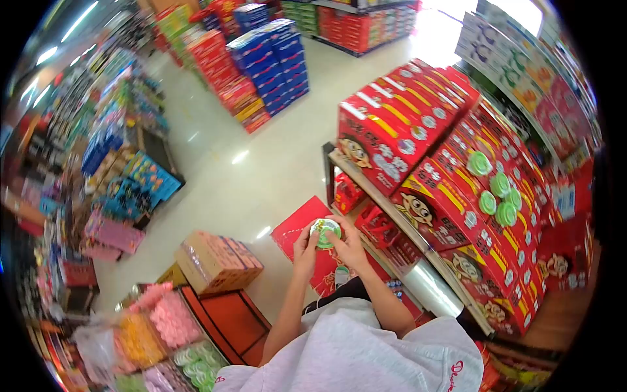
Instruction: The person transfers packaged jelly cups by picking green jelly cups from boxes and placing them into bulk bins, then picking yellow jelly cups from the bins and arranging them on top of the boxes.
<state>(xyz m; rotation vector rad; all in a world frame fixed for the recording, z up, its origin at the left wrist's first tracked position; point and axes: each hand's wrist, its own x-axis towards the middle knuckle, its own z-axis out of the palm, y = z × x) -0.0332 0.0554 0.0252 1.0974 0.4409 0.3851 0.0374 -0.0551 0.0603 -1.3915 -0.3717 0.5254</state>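
Observation:
A round green-and-white container (326, 231) is held between both hands in front of my body. My left hand (305, 247) has its fingers closed on the container's left side. My right hand (349, 243) grips it from the right, with the thumb over its top. Below the hands lies a red sheet (294, 228), partly hidden by them. Several similar green-lidded containers (501, 185) rest on stacked red boxes (450, 189) to the right.
A wooden-edged shelf (405, 228) runs close by on the right. A cardboard box (212, 261) stands left, above bins of wrapped goods (175, 320). Blue boxes (271, 65) are stacked ahead on the pale floor (222, 157). Crowded displays (124, 163) line the far left.

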